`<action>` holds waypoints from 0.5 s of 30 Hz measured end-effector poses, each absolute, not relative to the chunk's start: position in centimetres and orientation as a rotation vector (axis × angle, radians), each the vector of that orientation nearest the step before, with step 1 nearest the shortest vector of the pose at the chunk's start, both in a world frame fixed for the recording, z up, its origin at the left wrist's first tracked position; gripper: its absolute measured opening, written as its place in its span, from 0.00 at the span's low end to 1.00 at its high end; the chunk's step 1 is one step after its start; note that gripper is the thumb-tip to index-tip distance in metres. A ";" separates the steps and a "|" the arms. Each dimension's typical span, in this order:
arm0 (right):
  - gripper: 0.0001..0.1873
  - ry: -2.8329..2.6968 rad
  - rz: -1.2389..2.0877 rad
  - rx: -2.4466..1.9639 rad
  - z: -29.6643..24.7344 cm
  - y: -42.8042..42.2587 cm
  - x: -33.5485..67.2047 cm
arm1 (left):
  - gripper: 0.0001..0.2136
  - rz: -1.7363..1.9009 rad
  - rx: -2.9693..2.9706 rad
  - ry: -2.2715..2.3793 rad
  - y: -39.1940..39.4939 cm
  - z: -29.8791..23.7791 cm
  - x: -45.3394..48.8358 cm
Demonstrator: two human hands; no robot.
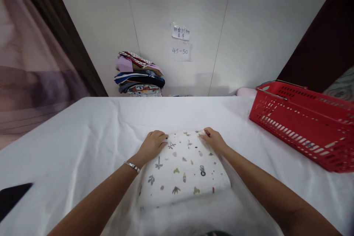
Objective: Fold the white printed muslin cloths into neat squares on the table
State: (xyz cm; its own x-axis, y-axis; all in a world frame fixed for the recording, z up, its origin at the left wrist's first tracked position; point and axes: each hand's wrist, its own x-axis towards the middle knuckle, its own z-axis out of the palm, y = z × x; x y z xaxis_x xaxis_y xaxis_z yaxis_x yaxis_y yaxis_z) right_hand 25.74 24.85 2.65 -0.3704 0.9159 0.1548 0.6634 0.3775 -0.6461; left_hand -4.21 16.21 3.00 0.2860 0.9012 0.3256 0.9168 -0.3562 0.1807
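A folded white cloth (184, 171) printed with small coloured figures lies on the white-covered table (83, 136) in front of me. My left hand (153, 143) rests on its far left corner, fingers curled over the edge. My right hand (212, 139) pinches the far right corner of the same cloth. A silver bracelet (132, 166) sits on my left wrist.
A red plastic basket (304, 121) stands at the right of the table. A stack of folded clothes (139, 75) sits beyond the far edge against the white wall, under two paper notes (181, 42). A dark flat object (12, 197) lies at the left front edge.
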 end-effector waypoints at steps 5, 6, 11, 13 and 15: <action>0.12 -2.182 0.545 -1.197 3.5 24.5 25.3 | 0.10 -0.564 -2.500 -1.751 16.5 3.0 -4.0; 0.11 -2.176 0.528 -1.143 3.7 24.2 25.3 | 0.10 -0.559 -2.500 -1.751 16.5 3.0 -4.0; 0.10 -2.121 0.548 -1.089 4.1 23.2 25.9 | 0.10 -0.547 -2.502 -1.750 16.8 3.0 -4.1; 0.11 -2.101 0.550 -1.067 4.2 22.9 26.0 | 0.11 -0.549 -2.528 -1.745 16.9 3.1 -4.1; 0.12 -2.107 0.547 -1.035 4.3 22.5 26.0 | 0.12 -0.557 -2.564 -1.752 16.9 3.2 -3.9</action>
State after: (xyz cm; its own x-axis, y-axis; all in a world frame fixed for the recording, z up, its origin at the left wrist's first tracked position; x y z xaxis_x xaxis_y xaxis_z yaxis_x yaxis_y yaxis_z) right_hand 26.00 22.53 4.32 -0.4226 0.8062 0.4141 0.5031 0.5887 -0.6327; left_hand -3.88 16.89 3.21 0.3212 0.9048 0.2795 0.9002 -0.3834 0.2068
